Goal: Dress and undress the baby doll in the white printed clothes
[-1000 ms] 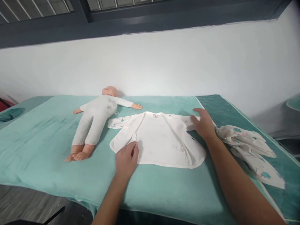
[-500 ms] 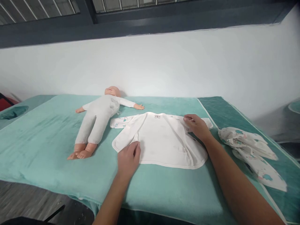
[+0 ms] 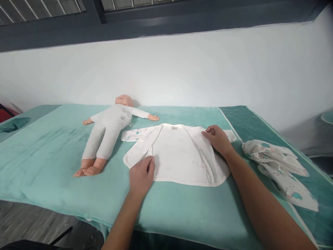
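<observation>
A white baby shirt [image 3: 177, 152] lies opened flat, inside up, on the teal blanket [image 3: 52, 166]. My left hand [image 3: 141, 175] rests on the shirt's lower left hem, fingers together and pressing it down. My right hand [image 3: 218, 139] is curled on the shirt's right shoulder, pinching the fabric near the sleeve. A baby doll [image 3: 109, 130] in a grey suit lies on its back just left of the shirt, its arm next to the shirt's left sleeve.
Crumpled white patterned baby trousers [image 3: 278, 163] lie at the right on a darker teal cover [image 3: 249, 119]. A white wall runs close behind the bed, with a dark window frame above. The bed's front edge drops to a grey floor.
My right hand slid left from the outer sleeve onto the shirt's right shoulder and curled its fingers on the fabric. My left hand stayed on the hem.
</observation>
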A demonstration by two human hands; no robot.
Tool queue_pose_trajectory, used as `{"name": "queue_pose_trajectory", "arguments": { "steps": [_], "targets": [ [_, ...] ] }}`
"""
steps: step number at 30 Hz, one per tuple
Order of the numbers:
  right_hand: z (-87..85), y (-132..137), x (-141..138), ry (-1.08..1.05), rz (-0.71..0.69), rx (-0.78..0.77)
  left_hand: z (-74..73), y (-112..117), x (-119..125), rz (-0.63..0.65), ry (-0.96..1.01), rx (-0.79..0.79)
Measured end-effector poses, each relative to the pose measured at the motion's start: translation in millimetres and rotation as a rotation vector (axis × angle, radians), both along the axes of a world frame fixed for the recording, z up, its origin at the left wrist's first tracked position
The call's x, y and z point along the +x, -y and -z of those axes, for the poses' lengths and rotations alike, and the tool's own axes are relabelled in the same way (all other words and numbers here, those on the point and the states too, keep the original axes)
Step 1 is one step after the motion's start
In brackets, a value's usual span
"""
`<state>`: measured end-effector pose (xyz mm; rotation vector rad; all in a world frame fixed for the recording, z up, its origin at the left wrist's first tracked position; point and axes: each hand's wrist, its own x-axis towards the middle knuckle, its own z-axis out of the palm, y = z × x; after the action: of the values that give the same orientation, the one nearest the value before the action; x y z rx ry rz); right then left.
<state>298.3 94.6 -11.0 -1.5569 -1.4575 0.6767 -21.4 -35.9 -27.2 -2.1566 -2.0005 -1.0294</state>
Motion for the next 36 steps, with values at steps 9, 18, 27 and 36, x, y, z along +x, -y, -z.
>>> {"name": "queue_pose_trajectory", "arguments": {
  "steps": [9, 18, 27, 36],
  "targets": [
    [11.3, -4, 4, 0.34, 0.049, -0.012, -4.8, 1, 2, -0.012, 0.008, -0.036],
    [-2.8, 2, 18, 0.211, -0.163, -0.186, -1.5, 0, 0, -0.017, -0.008, -0.041],
    [-14.6, 14, 30, -0.032, -0.436, -0.29, -6.7, 1, 3, -0.034, 0.0, -0.063],
    [-11.7, 11, 34, 0.215, -0.229, -0.241, -8.8, 2, 3, -0.035, 0.018, -0.073]
  ]
}}
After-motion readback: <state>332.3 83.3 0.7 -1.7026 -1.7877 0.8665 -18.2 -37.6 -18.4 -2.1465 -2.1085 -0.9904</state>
